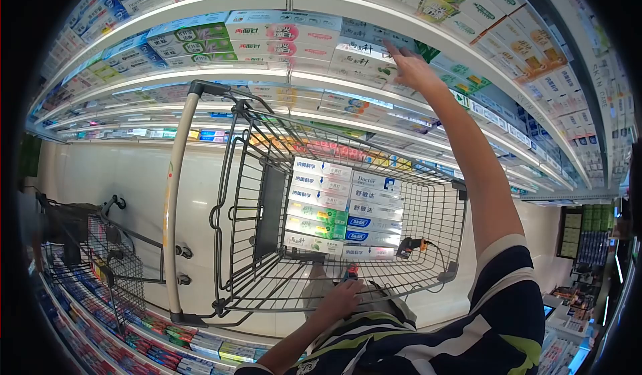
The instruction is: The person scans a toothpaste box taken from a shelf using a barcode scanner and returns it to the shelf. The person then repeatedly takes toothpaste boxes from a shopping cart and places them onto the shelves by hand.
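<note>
My right hand (412, 69) reaches to the upper shelf, fingers apart, at the front of a stack of white boxes (360, 61) with dark lettering and a green leaf print. It holds nothing that I can see. My left hand (341, 299) rests near the bottom rim of the wire shopping cart (428, 224); its fingers are bent and whether they grip the wire is unclear. Inside the cart lie two columns of toothpaste-like boxes, white ones (319, 181) on the left with green ones (314, 221) below, and white and blue ones (373, 208) on the right.
The cart's handle bar (176, 194) stands at the left. A dark device with an orange part (412, 246) sits in the cart's right end. Another wire cart (120, 268) is at the lower left, beside a lower shelf of boxes (180, 335). Pink boxes (287, 41) line the upper shelf.
</note>
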`<state>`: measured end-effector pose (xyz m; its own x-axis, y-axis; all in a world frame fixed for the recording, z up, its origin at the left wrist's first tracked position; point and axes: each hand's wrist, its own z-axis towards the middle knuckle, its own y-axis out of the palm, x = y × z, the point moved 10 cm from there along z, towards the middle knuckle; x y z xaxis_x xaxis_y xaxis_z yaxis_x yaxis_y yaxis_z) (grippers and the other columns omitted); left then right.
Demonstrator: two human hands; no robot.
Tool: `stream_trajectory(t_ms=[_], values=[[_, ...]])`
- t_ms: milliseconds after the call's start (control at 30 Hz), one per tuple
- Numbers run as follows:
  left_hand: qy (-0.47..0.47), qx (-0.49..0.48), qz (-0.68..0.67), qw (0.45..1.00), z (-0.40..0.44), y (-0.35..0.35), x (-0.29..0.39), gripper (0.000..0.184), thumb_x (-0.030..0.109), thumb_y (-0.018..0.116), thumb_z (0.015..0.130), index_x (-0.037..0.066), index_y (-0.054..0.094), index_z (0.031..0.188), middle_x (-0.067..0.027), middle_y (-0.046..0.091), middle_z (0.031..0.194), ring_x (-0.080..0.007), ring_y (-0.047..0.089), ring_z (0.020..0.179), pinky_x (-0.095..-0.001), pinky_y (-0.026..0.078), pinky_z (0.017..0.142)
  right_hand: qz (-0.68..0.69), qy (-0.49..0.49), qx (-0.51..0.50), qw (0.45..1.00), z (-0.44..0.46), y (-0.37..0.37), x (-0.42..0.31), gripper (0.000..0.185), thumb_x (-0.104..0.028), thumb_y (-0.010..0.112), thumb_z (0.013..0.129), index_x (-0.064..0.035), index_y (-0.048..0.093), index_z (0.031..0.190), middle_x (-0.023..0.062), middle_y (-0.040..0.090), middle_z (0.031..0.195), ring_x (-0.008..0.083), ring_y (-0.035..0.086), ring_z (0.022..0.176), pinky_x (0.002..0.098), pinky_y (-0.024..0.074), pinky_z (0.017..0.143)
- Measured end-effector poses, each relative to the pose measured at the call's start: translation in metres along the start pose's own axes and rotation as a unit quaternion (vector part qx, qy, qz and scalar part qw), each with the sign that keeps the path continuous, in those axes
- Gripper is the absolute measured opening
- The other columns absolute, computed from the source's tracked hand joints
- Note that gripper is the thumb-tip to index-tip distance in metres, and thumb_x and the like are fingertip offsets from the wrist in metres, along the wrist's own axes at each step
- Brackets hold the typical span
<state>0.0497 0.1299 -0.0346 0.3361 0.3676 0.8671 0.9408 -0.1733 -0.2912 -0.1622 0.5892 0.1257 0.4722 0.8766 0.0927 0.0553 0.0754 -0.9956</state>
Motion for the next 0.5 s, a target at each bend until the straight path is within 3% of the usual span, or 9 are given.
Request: stream_trajectory(t_ms=[67,333,367,400,467,500], values=[[-0.001,-0.004,-0.001,1.0,0.0,0.0,0.0,0.046,0.028,0.054,0.084,0.008,0.044,0.125,-0.0145,0.051,0.12,-0.0339,0.054,0.103,-0.0423,0.045,0.085,0.013,0.0,-0.013,1.0,-0.002,0.0,-0.001,0.092,-0.008,0.068,0.064,-0.0158,0.017,0.141,0.0228,0.05,0.115,0.0381,0.048,0.109,0.0434,0.0399,0.094],[-0.027,-0.018,0.009,0.999,0.004,0.007,-0.008,0.046,0.024,0.054,0.082,0.005,0.044,0.123,-0.016,0.052,0.116,-0.0348,0.053,0.102,-0.0419,0.044,0.085,0.007,-0.023,0.045,0.999,0.001,0.003,0.006,0.093,-0.016,0.072,0.065,-0.016,0.018,0.14,0.0241,0.049,0.117,0.0414,0.049,0.106,0.0433,0.0413,0.091],[-0.02,-0.005,0.003,1.0,0.004,0.007,-0.008,0.045,0.022,0.055,0.081,0.005,0.045,0.122,-0.0159,0.053,0.113,-0.0347,0.053,0.099,-0.0419,0.044,0.084,0.015,-0.047,0.066,0.997,-0.001,-0.003,0.005,0.09,-0.018,0.072,0.066,-0.0144,0.021,0.139,0.0251,0.048,0.119,0.0412,0.049,0.106,0.0428,0.0418,0.09],[-0.019,-0.005,-0.004,1.0,0.004,0.007,-0.01,0.044,0.02,0.056,0.08,0.005,0.046,0.12,-0.0156,0.053,0.109,-0.0341,0.053,0.098,-0.0415,0.044,0.084,0.035,-0.097,0.161,0.982,-0.002,-0.009,0.014,0.076,-0.018,0.07,0.071,-0.0115,0.03,0.136,0.023,0.048,0.122,0.037,0.052,0.106,0.0405,0.0429,0.089],[-0.025,0.009,0.002,1.0,0.003,0.003,-0.007,0.041,0.018,0.055,0.08,0.005,0.047,0.118,-0.015,0.053,0.107,-0.0333,0.053,0.098,-0.0413,0.044,0.084,0.113,-0.105,0.228,0.961,-0.053,-0.064,-0.041,0.082,-0.007,0.068,0.065,-0.0066,0.027,0.137,0.0233,0.046,0.116,0.0398,0.044,0.106,0.0405,0.0379,0.09],[0.004,0.035,0.013,0.999,0.003,0.002,-0.005,0.04,0.015,0.055,0.078,0.004,0.047,0.116,-0.0149,0.053,0.104,-0.0331,0.054,0.095,-0.0415,0.045,0.08,0.13,-0.092,0.228,0.961,-0.074,-0.065,-0.052,0.079,-0.008,0.068,0.067,-0.0078,0.029,0.136,0.022,0.048,0.118,0.0385,0.046,0.108,0.0402,0.0385,0.091]])
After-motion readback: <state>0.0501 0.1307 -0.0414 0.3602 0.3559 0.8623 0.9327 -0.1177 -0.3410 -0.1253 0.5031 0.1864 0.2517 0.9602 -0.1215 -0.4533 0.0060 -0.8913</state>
